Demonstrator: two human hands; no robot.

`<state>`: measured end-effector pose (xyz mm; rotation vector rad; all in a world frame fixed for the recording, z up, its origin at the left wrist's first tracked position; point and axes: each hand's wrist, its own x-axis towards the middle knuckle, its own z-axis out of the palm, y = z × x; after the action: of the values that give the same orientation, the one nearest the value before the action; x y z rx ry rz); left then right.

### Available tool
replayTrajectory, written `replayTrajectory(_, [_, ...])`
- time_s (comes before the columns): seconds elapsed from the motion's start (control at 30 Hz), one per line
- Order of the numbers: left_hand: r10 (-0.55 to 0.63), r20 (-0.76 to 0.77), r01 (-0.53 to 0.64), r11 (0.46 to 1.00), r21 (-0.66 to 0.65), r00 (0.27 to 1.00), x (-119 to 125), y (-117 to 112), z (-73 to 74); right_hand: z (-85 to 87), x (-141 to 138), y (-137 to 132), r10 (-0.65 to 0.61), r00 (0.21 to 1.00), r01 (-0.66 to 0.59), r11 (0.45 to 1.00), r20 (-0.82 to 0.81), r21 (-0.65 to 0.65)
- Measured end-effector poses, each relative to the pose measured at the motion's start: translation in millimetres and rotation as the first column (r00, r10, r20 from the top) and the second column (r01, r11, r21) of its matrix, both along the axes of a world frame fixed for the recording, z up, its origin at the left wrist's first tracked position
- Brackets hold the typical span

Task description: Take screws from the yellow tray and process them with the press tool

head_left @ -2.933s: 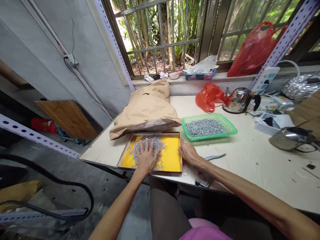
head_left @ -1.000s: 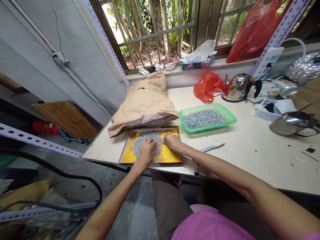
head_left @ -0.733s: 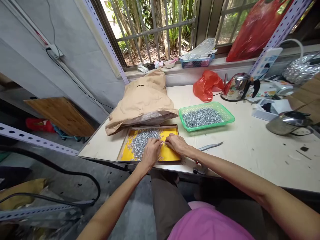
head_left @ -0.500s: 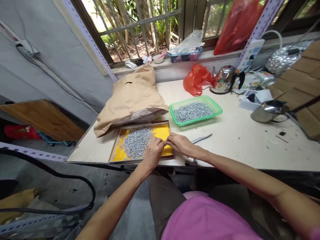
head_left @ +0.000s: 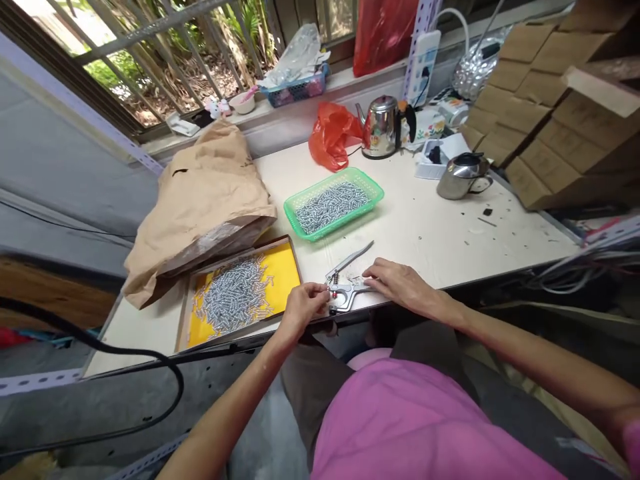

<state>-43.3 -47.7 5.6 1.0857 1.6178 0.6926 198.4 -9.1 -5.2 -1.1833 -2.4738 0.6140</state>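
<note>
Silver hand pliers (head_left: pixel 345 293) with a spring and a red part by the jaws lie at the table's front edge, handles spread. My right hand (head_left: pixel 403 287) has its fingers on the end of the lower handle. Beside the jaws, my left hand (head_left: pixel 303 307) is closed in a pinch; what it holds is too small to make out. Left of it, small silver spring-like metal pieces (head_left: pixel 233 293) are heaped in a shallow cardboard tray with a yellow bottom (head_left: pixel 283 270). More such pieces (head_left: pixel 333 207) fill a green plastic basket (head_left: pixel 377 195) behind the pliers.
A large brown paper bag (head_left: pixel 200 200) leans behind the tray. Further back are a red plastic bag (head_left: pixel 330 137), a kettle (head_left: pixel 381 130) and a metal pot (head_left: pixel 463 177). Stacked cardboard boxes (head_left: pixel 570 113) stand at the right. A black cable (head_left: pixel 170 380) loops at the lower left.
My hands have parted from above the tray. The right hand has moved onto the pliers' handle, the left beside their jaws. The view has turned to the right.
</note>
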Motion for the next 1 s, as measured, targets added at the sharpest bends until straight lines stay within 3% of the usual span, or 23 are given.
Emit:
replayTrajectory(0.2, [0.006, -0.031, -0.010, 0.994, -0.113, 0.999, 4, -4, 4.5, -20.8, 8, -8, 0.094, 0.988, -0.107, 0.989, 0.123, 0.101])
replayTrajectory(0.33, [0.037, -0.034, -0.042, 0.985, -0.168, 0.999, 12, -5, 1.5, -26.2, 9, 0, 0.080, 0.985, -0.102, 0.985, 0.156, 0.137])
replayTrajectory(0.7, [0.080, 0.104, -0.038, 0.935, -0.353, 0.991, 25, 5, -10.9, -17.2, 16, 14, 0.022, 0.983, -0.040, 0.995, 0.184, 0.096])
replayTrajectory(1.0, [-0.072, 0.055, 0.090, 0.861, -0.500, 0.996, 21, 23, -6.1, -14.8, 19, 15, 0.057, 0.979, -0.068, 0.996, 0.197, 0.051])
